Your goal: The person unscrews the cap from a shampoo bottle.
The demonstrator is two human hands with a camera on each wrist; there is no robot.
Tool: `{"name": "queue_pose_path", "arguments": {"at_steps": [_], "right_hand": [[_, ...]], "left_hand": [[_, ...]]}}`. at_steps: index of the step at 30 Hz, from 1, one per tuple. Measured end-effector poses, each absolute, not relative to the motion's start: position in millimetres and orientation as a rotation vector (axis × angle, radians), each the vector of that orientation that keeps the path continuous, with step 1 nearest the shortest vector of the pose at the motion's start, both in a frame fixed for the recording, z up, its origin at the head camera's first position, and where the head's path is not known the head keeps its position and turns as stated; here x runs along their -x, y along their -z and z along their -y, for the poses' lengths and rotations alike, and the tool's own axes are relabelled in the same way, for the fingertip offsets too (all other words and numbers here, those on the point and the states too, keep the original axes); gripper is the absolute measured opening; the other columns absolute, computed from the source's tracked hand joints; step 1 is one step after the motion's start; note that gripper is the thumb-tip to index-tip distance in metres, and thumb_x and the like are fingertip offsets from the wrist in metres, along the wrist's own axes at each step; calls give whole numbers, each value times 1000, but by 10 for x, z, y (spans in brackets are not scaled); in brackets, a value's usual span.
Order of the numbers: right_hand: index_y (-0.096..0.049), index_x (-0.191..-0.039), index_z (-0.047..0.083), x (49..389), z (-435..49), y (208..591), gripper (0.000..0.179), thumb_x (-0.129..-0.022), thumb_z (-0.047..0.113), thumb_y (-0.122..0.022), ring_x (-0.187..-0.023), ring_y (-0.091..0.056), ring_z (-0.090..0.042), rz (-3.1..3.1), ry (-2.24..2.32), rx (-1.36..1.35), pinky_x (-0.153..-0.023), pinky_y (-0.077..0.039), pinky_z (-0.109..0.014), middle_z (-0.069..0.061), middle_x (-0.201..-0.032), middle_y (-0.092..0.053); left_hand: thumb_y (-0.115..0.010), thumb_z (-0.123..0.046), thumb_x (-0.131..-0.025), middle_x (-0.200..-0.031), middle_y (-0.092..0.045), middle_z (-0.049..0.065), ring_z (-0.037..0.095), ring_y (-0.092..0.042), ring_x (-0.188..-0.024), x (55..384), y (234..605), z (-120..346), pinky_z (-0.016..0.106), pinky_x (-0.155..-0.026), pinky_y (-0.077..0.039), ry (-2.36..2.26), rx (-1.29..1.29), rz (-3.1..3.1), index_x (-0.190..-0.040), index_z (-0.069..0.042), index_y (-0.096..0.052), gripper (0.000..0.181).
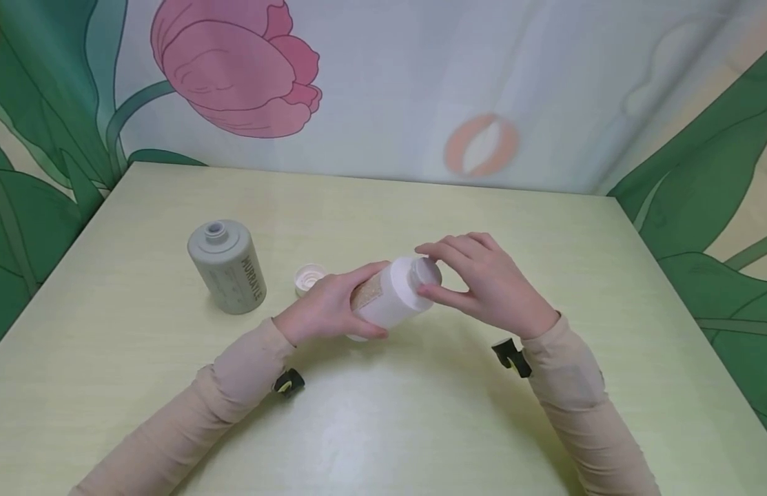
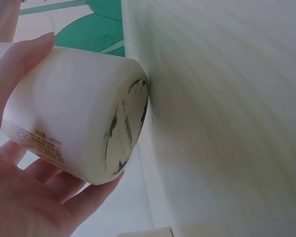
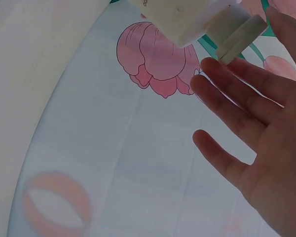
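L hand [image 1: 327, 303] is wrapped round a white cylindrical plastic-looking bottle [image 1: 395, 303], thumb one side, fingers the other, holding it tilted over the pale wood-look counter [image 1: 371, 427], neck toward R hand [image 1: 482, 282]. R hand is part-open, fingers mostly extended, thumb & forefinger either side of the pale round cap [image 1: 428, 271] on the neck; can't tell if they pinch it, as the forefinger tip is partly behind it in the R wrist view. L hand hides much of the btl's body and a tan label [image 1: 367, 292], print unreadable. L wrist view shows small brown text [image 2: 48, 137], one line maybe "440ml", rest too tiny, plus dark marks [image 2: 126, 123] on the base. A loose white round lid [image 1: 308, 275], ringed inside, lies just beyond L hand, partly covered by it. Farther left of L hand, upright, is a grey cylindrical bottle [image 1: 227, 269] w/ open neck; dark vertical lettering reads approx. "MURRAYLE", smaller text illegible. Both beige sleeves [image 1: 191, 413] are cut off at the btm edge.
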State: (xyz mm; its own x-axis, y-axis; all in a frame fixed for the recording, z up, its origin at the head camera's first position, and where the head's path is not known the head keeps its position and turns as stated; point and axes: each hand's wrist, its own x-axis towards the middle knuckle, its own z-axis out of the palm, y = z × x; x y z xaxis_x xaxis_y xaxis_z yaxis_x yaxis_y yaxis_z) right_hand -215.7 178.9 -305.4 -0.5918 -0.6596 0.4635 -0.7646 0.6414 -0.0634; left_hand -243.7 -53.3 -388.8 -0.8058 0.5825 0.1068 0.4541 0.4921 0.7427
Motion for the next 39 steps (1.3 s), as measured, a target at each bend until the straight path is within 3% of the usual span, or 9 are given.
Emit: {"name": "queue_pose_path", "arguments": {"at_steps": [15, 23, 32, 39], "right_hand": [[-63, -102, 13, 2184, -1761, 3039, 35, -77, 37, -66, -84, -55, -10, 2396, -292, -1130, -87, -37, -32, 5, -88, -62], [-62, -109, 14, 2161, -1772, 3027, 36, -76, 28, -68, -90, -55, -13, 2384, -292, -1205, -86, -38, -33, 4, -99, -62], [-55, -118, 17, 2150, -1785, 3070, 49, -78, 43, -64, -89, -57, -10, 2495, -302, -1120, -90, -36, -34, 4, -98, -63], [-59, -111, 18, 2151, -1787, 3070, 42, -79, 43, -63, -85, -58, -8, 2504, -279, -1108, -90, -36, -34, 7, -92, -64]], "left_hand": [[-81, -33, -58, -111, -58, -5, 14, -54, -96, 2466, 3884, 550, 33, -80, -45, -1221, -899, -2564, -131, -41, -35, 87], [-81, -32, -58, -111, -59, -4, 15, -55, -96, 2456, 3892, 560, 34, -80, -45, -1211, -904, -2568, -132, -39, -35, 88], [-81, -32, -58, -110, -59, -4, 14, -54, -94, 2438, 3922, 549, 32, -80, -45, -1222, -921, -2567, -132, -38, -35, 87], [-81, -32, -58, -109, -59, -5, 13, -54, -94, 2442, 3925, 540, 31, -79, -45, -1224, -940, -2573, -131, -39, -35, 86]]}}
